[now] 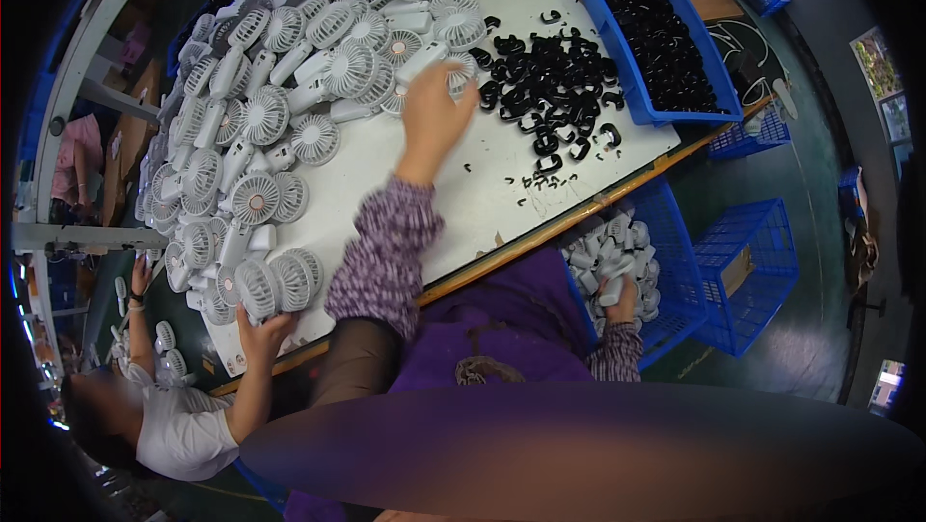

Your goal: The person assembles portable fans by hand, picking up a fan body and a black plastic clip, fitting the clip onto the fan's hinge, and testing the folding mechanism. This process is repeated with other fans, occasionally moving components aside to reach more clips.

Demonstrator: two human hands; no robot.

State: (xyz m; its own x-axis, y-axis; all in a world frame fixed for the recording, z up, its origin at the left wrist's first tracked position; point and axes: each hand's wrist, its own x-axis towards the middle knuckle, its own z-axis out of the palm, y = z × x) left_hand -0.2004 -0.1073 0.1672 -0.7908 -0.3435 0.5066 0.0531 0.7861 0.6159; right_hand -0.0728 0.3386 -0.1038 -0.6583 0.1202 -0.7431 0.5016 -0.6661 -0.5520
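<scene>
My left hand [436, 126] reaches over the white tabletop with its fingers curled round the head of a white handheld fan [461, 70], at the right edge of a large pile of such fans [265, 117]. Down at my right, my right hand [624, 302] is inside a blue plastic basket [675, 257] and grips a white fan handle [611, 290]. Many similar white pieces [603, 247] fill that basket. To the right of my left hand lies a heap of small black curved clips [550, 88].
A blue bin [641, 88] full of black parts stands at the far right of the table [386, 194]. Another blue basket [748, 271] is on the floor at right. At left, a co-worker's hand [262, 337] holds fans at the table's edge.
</scene>
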